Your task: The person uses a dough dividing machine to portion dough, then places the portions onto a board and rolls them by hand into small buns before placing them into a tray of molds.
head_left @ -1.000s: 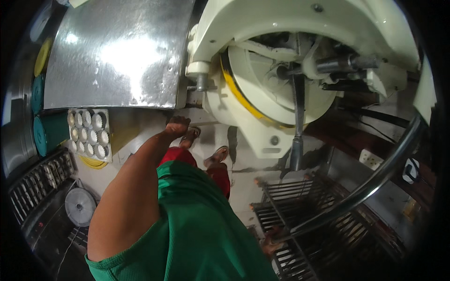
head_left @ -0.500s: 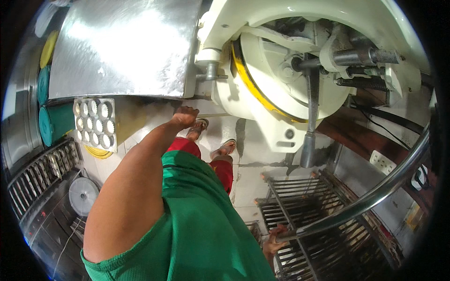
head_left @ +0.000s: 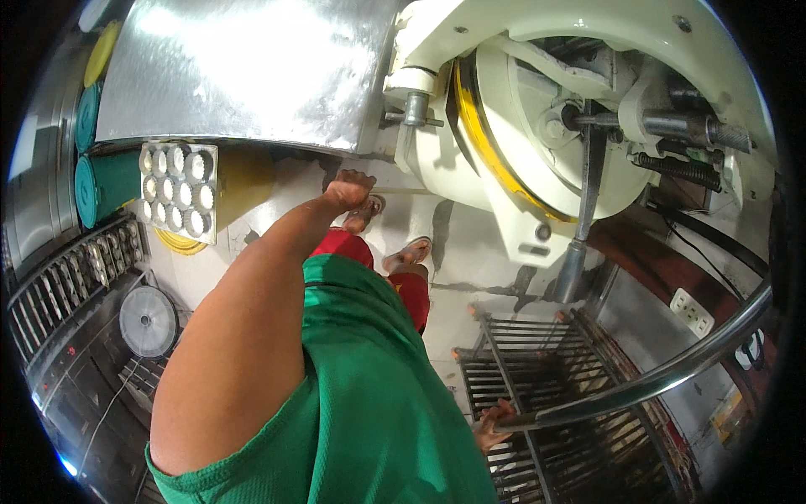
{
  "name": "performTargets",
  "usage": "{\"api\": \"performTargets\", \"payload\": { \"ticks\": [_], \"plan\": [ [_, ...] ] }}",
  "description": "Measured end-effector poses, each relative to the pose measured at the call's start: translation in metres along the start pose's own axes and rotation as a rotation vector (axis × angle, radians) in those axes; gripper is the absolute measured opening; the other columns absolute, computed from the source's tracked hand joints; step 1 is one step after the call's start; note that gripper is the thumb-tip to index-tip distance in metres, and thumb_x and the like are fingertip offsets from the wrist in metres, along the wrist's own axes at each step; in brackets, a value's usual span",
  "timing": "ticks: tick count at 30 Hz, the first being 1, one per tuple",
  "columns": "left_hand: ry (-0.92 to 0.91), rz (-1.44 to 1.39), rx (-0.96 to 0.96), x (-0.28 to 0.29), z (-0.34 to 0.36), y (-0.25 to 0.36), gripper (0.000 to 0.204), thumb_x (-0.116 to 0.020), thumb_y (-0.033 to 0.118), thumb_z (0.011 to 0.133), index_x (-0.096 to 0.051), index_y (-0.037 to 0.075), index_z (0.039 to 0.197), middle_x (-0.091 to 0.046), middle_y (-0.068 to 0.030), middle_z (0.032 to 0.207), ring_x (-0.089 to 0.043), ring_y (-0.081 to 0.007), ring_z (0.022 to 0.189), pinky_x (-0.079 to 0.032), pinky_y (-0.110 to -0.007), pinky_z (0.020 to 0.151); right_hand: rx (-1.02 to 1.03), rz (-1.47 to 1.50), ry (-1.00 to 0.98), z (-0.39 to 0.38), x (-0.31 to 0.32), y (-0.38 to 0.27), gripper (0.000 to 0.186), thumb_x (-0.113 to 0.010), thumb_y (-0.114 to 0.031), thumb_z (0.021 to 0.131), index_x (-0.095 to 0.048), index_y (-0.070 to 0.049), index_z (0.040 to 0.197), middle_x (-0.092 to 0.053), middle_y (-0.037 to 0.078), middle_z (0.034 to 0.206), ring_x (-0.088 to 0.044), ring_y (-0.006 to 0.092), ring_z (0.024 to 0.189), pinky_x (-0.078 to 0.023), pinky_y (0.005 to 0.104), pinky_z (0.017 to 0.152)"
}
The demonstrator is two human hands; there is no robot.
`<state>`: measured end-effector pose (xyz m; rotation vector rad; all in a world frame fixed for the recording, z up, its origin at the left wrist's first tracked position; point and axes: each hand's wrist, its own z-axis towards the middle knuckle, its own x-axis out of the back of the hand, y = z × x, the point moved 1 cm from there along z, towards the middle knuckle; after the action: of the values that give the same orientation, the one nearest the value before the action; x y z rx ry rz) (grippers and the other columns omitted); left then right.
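My left hand (head_left: 352,190) is a closed fist at the end of my outstretched left arm, near the front edge of a steel-topped table. A thin pale strip (head_left: 403,191) runs rightward from beside the fist; I cannot tell whether the fist holds it. My right hand (head_left: 494,427), partly hidden by my green shirt, curls around the lower end of a long curved metal bar (head_left: 663,378). That bar sweeps up the right side near a large cream machine (head_left: 504,197), which has a yellow stripe and a hanging lever (head_left: 579,227).
The steel tabletop (head_left: 243,76) lies ahead on the left. Below it a muffin tin (head_left: 178,191) stands near a green bin (head_left: 109,185) with a teal lid. A slatted metal rack (head_left: 554,395) stands at lower right. A round grey disc (head_left: 149,321) is on the left; a wall socket (head_left: 691,312) is right.
The view has shifted, so the table, machine and my left fist sit further right and slightly higher in the picture. My right hand stays on the bar.
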<state>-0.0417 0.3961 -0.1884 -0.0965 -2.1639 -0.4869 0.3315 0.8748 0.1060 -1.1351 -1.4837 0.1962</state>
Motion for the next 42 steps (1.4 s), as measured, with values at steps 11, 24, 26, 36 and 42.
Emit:
{"api": "performTargets", "payload": {
  "ticks": [11,24,26,36,42],
  "plan": [
    [-0.051,-0.028,0.012,0.006,0.005,0.0,0.028,-0.06,0.02,0.088,-0.062,0.007,0.113,-0.07,-0.0193,0.105,-0.068,-0.039,0.106,-0.052,-0.053,0.093,-0.086,0.014,0.041,0.0,-0.002,-0.006,0.031,-0.061,-0.018,0.098,-0.053,0.001,0.122,-0.06,0.014,0.11,-0.051,0.0182,0.078,-0.046,0.0344,0.068],
    [-0.02,-0.025,0.029,-0.002,0.005,0.0,0.026,-0.057,0.021,0.09,-0.062,0.007,0.112,-0.07,-0.0203,0.11,-0.069,-0.0401,0.104,-0.054,-0.052,0.091,0.011,0.025,0.079,0.008,-0.01,-0.021,0.035,-0.069,-0.026,0.093,-0.058,-0.004,0.118,-0.052,0.002,0.082,-0.049,0.0118,0.068,-0.046,0.0291,0.063],
    [-0.04,0.006,0.037,-0.001,0.008,-0.002,0.033,-0.063,0.029,0.088,-0.063,0.008,0.113,-0.071,-0.0186,0.11,-0.069,-0.0379,0.105,-0.054,-0.05,0.092,0.009,0.037,0.084,0.009,-0.011,-0.02,0.039,-0.068,-0.025,0.094,-0.052,-0.005,0.122,-0.053,0.002,0.085,-0.049,0.0118,0.069,-0.046,0.029,0.063],
    [-0.109,0.012,0.075,0.006,0.009,0.003,0.05,-0.074,0.047,0.083,-0.064,0.01,0.116,-0.073,-0.0154,0.109,-0.07,-0.0339,0.108,-0.054,-0.047,0.093,-0.109,0.055,0.02,-0.006,0.005,0.014,0.057,-0.063,-0.008,0.095,-0.031,-0.006,0.143,-0.06,0.01,0.107,-0.052,0.016,0.083,-0.048,0.0339,0.07],
    [-0.011,0.055,0.049,-0.004,0.005,0.0,0.051,-0.072,0.049,0.085,-0.064,0.011,0.117,-0.072,-0.0147,0.112,-0.07,-0.0341,0.108,-0.053,-0.048,0.093,-0.042,0.042,0.129,0.005,-0.012,-0.016,0.037,-0.063,-0.023,0.092,-0.052,-0.004,0.122,-0.055,0.003,0.086,-0.05,0.012,0.069,-0.045,0.0294,0.062]
  ]
}}
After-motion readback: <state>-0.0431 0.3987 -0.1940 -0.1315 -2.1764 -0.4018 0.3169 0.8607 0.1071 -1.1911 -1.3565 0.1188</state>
